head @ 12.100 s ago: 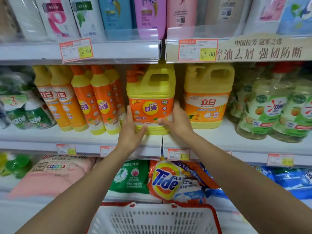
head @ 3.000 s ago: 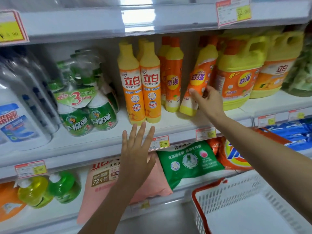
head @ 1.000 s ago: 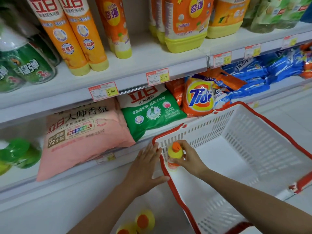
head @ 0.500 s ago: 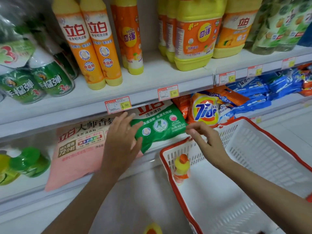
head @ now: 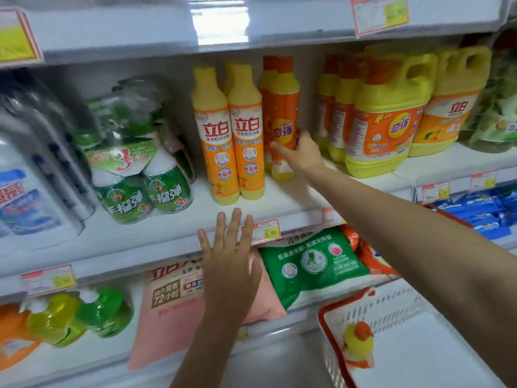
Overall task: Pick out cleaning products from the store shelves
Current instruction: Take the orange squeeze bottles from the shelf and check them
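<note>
Orange plastic, tall and slim: dish-soap bottle [head: 282, 119] upright on the middle shelf [head: 167, 233], just beside two yellow-shouldered bottles [head: 232, 135], with a twin [head: 267, 85] close behind. Gripped low by the right hand [head: 303, 154], thumb across the label, fingers curled round the far side. Likely to tip top-first from so low a hold, knocking the neighbours or dragging the twin over the shelf lip. Left hand [head: 229, 261] splayed below that lip, holding nothing, well placed for a catch. Lower right, basket [head: 321, 315] with another soap bottle [head: 359, 343] already inside.
</note>
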Available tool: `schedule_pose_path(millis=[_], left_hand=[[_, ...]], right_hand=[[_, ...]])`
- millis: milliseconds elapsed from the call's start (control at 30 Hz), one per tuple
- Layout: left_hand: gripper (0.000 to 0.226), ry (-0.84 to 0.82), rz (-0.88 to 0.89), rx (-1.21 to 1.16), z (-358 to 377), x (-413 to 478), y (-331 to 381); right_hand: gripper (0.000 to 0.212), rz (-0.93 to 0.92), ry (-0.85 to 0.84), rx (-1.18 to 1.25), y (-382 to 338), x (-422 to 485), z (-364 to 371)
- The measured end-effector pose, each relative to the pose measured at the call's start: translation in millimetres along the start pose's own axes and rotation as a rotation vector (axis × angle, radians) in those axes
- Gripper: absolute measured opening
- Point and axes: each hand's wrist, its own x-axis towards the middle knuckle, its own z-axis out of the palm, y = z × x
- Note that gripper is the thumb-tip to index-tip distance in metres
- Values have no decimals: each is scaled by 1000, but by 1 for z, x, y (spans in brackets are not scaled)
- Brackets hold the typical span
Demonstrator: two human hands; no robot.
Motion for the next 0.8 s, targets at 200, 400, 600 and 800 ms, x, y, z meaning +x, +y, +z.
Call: schedule_pose_path(millis=[200, 400, 600, 800], left_hand=[[77, -51, -8, 16, -8, -1, -3], [59, 3, 20, -313, -24, -8, -1], [70, 34, -148, -1037, -65, -22, 46], [43, -91, -243, -1197, -64, -46, 64]], right_hand=[[54, -84, 156, -21, 13, -20, -8], [33, -8, 148, 367, 1, -65, -45], [48, 19, -43, 297, -7, -156, -81], [65, 123, -290, 435, 13, -202, -90]])
